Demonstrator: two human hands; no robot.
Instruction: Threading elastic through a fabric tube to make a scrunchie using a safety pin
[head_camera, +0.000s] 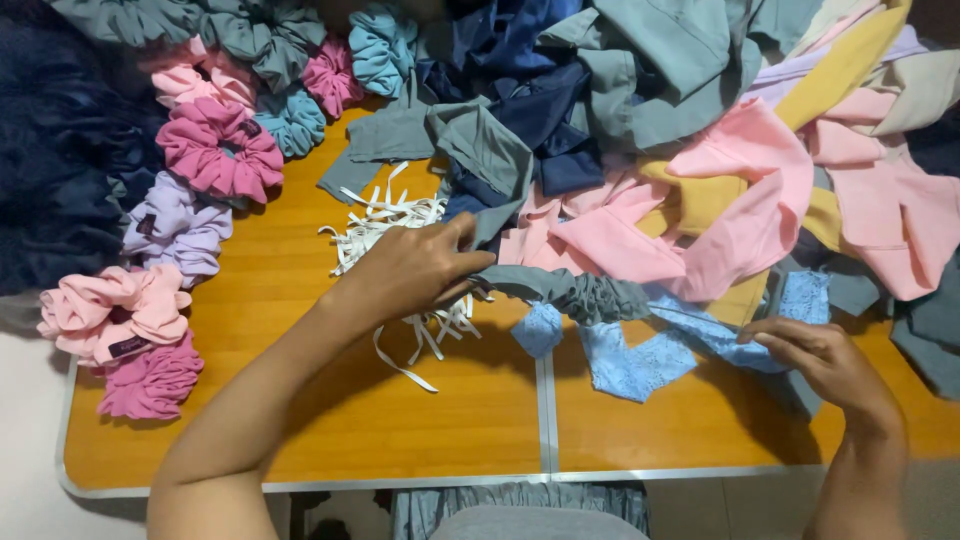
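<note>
Wood makes the top of the table (300, 430), which has a silver rim and a thin seam down the middle. On the far left lies a big dark blue cloth (60, 170). Next to it sits a row of puffy hair ties (215, 145) in pink, purple and light blue. Below them a pale floor shows at the corner.

Near the middle of the table is a heap of white elastic strips (385, 215). The left hand (415, 270) lies over these strips, arm reaching in from the bottom. Its fingers are pinched shut on one end of a grey fabric tube (570, 292). The tube is bunched up and stretches to the right, just above the table.

A blue lace piece (630, 365) lies flat under the tube. The right hand (815, 355) is on the right, fingers close together, pinching a thin rod or needle that points toward the tube. It is too thin to tell what it is.

A big pile of cloth pieces (740, 190) in pink, yellow, grey and blue fills the top right. It runs off the picture. Grey cloth at the bottom edge is cut off too.
</note>
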